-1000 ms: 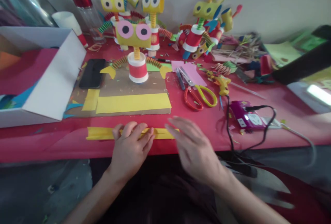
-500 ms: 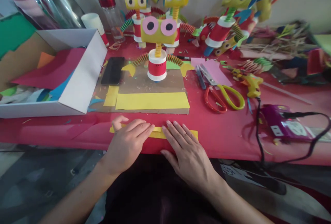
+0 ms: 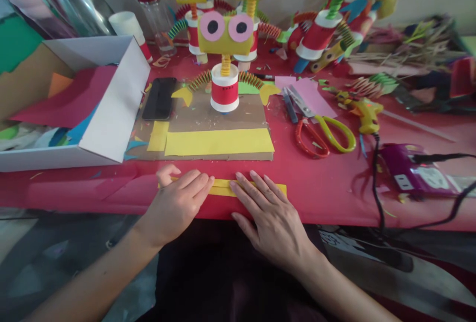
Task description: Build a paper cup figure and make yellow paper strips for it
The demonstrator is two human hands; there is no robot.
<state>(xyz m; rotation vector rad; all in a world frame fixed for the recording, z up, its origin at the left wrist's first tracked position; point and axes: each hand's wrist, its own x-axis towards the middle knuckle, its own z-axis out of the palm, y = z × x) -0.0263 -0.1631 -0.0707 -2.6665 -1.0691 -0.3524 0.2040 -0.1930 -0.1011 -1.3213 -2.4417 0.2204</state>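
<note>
A narrow folded strip of yellow paper (image 3: 222,188) lies along the front of the red-covered table. My left hand (image 3: 182,205) presses on its left part, fingers together and bent, thumb curled up near the left end. My right hand (image 3: 273,218) lies flat over the right part with fingers stretched out. Between the two hands the fold shows; the rest is partly hidden under the fingers. Just beyond, a flat yellow paper sheet (image 3: 219,142) rests on a cardboard piece (image 3: 247,116). A paper-cup robot figure (image 3: 224,87) with pink-ringed eyes stands upright on the cardboard.
Scissors (image 3: 303,104) with red and yellow handles lie right of the cardboard. Farther right are a yellow glue gun (image 3: 370,115) and a purple device (image 3: 416,168) with black cables. A white box (image 3: 111,99) of paper scraps and a phone (image 3: 159,99) sit left. Several robot figures stand behind.
My left hand has slid slightly left along the strip, baring more of the fold between the hands. My right hand stays nearly in place. The camera view has shifted a little.
</note>
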